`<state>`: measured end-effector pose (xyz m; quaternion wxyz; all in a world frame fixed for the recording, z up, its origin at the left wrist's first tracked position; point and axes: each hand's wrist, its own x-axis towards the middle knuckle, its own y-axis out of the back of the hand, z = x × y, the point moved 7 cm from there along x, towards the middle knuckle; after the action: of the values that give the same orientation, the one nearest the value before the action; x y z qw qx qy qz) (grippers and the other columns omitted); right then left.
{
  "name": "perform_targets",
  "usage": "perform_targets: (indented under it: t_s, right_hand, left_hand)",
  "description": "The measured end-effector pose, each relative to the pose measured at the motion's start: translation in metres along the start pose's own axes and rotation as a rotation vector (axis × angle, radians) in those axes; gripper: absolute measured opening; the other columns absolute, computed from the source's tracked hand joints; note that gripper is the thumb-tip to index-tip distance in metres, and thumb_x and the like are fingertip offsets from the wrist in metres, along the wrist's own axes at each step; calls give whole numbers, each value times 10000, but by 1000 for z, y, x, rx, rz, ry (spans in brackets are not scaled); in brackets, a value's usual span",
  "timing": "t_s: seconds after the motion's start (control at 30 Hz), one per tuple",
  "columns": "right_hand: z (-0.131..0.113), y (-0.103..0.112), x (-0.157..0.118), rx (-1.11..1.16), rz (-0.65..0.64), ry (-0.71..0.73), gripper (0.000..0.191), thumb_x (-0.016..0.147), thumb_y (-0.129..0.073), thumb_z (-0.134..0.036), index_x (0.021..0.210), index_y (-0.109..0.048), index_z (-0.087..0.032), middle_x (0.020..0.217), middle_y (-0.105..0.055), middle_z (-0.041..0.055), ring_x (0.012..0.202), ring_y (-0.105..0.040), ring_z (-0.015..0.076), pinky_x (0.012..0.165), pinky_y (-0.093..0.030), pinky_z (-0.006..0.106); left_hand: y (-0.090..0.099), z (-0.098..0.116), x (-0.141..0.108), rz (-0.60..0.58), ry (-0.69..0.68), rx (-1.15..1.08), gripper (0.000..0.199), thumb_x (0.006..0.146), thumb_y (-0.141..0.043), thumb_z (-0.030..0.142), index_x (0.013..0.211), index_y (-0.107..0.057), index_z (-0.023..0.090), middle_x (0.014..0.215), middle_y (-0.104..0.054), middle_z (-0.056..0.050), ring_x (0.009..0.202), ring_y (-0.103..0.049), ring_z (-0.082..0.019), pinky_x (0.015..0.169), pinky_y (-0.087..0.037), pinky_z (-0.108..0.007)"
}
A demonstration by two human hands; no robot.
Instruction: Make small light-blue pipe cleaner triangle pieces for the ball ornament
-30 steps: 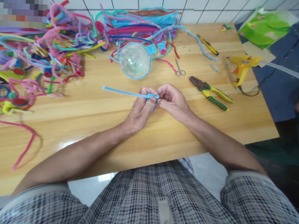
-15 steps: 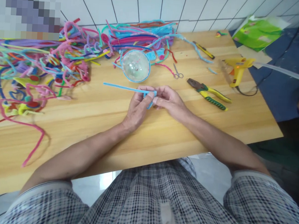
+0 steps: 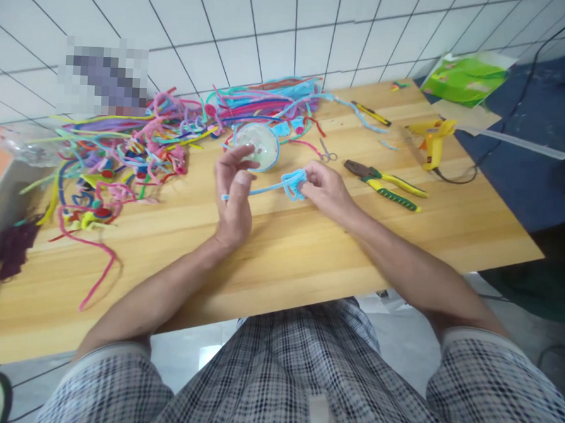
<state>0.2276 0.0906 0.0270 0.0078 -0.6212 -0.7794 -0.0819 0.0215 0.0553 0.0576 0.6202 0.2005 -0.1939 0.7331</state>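
Just behind the wooden surface [image 3: 289, 262] rises a white-tiled wall [image 3: 316, 17]; fingers of the right hand [image 3: 324, 185] pinch a blue pipe cleaner [image 3: 293, 184]; the left hand's [image 3: 235, 209] grip is unclear.

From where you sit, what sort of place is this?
Probably a craft workspace: a heap of coloured pipe cleaners, a yellow glue gun and a pair of pliers are on a wooden table.

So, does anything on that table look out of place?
Only stray bits: a pink fuzzy stem straggles out of the colourful heap, and a small blue scrap lies loose near the glue gun, both looking merely untidy.
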Motion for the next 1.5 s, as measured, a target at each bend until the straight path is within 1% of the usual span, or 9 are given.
perform_targets:
  t_s: [0.1,0.27,0.43,0.53,0.63,0.8,0.93,1.23,1.5]
  right_hand:
    - [-15,7,-2,-146,70,74,192,835,-777,-364,838,-615,-261,709,-640,-54,688,-566,152,657,-415,308]
    - [-28,3,-7,-184,-5,136,198,911,-763,-423,887,-653,-260,699,-649,-53,664,-561,152,657,-422,312]
    - [-31,4,-7,-179,-34,192,208,967,-777,-452,951,-744,-247,779,-713,-23,700,-564,162,676,-443,311]
    - [-31,6,-6,-199,-36,223,153,968,-753,-392,943,-764,-242,833,-746,0,757,-605,181,709,-469,320]
    - [-32,3,-7,-231,-91,231,133,958,-730,-358,943,-787,-239,882,-773,14,802,-641,193,733,-485,326]
    - [-29,-9,-13,-217,-209,141,116,918,-751,-325,958,-801,-228,892,-793,16,813,-671,193,743,-510,326]
    - [-17,-16,-14,-107,-253,49,193,884,-821,-344,1034,-759,-238,913,-807,7,824,-720,194,745,-550,322]
    - [8,-12,-15,24,-110,-91,538,842,-981,-584,1124,-635,-284,958,-744,-15,740,-708,153,616,-558,281]
    - [2,-19,-19,18,-66,-62,285,898,-858,-366,995,-606,-277,866,-716,-22,731,-704,154,625,-541,289]
  left_hand:
    - [12,25,23,18,-63,128,487,989,-788,734,1244,-742,321,1302,-778,-74,1161,-718,-277,968,-589,-454]
    - [10,20,39,-426,230,199,455,933,-872,681,1094,-850,256,1116,-853,-82,1023,-758,-279,842,-611,-412]
    - [31,16,44,-677,558,-122,888,777,-785,1002,1204,-867,228,1241,-867,-153,1101,-814,-305,893,-664,-434]
    - [48,12,49,-601,593,-190,895,918,-588,1020,1206,-855,216,1250,-868,-155,1133,-818,-289,951,-665,-476]
    - [49,-7,37,-467,639,-201,612,890,-823,843,1101,-863,271,1144,-870,-131,967,-836,-270,798,-684,-412]
    - [14,-29,-4,-488,549,-174,510,863,-995,469,1284,-792,265,1277,-830,-84,940,-813,-193,784,-671,-314]
    - [-11,-31,-25,-596,489,-275,438,941,-945,449,1294,-788,244,1156,-824,-56,887,-792,-169,752,-661,-285]
    - [1,-48,-37,-327,522,-326,492,940,-940,549,1285,-751,255,1064,-806,-16,799,-790,-157,751,-682,-297]
    - [5,-55,-42,-198,547,-300,382,935,-910,432,1108,-620,253,1080,-766,4,766,-771,-132,737,-676,-289]
